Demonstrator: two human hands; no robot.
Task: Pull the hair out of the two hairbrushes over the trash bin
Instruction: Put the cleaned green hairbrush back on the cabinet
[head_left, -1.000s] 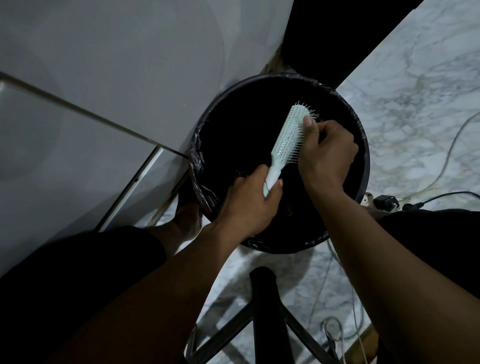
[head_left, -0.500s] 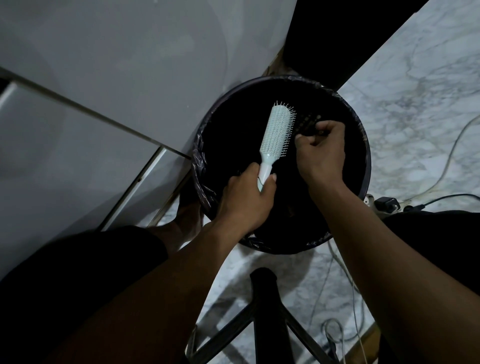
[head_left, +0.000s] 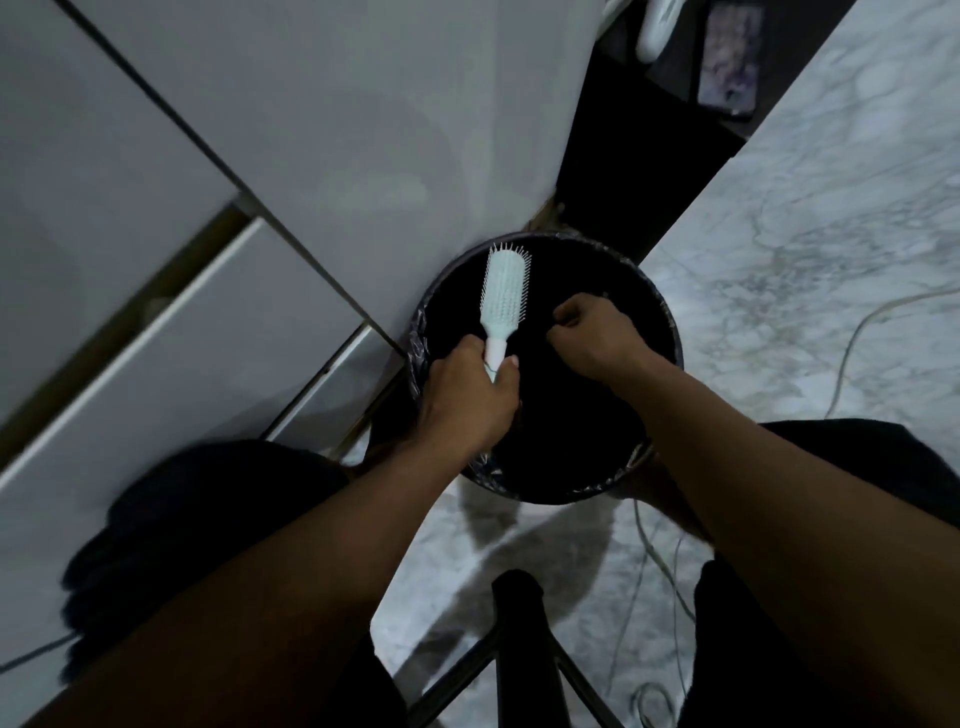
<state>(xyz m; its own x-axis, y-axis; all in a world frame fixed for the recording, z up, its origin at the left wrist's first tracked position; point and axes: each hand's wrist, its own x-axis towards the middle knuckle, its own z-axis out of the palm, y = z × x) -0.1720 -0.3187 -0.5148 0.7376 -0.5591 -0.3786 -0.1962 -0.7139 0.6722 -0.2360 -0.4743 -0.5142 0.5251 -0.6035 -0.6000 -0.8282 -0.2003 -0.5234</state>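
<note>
One bristly oval brush (head_left: 505, 291), round black bin (head_left: 566, 467)

The trash bin (head_left: 550, 496) stands on the floor (head_left: 831, 234), tucked against the cabinet fronts (head_left: 234, 171) on its left. Both hands are over its opening. The left hand (head_left: 467, 400) is at the near-left rim and holds the hairbrush (head_left: 505, 291) by the handle, head pointing away toward the far rim. The right hand (head_left: 592, 338) is just right of the brush, apart from it. Cables (head_left: 852, 353) lie on the floor to the right, and a stand leg (head_left: 519, 649) is nearer than the bin.
</note>
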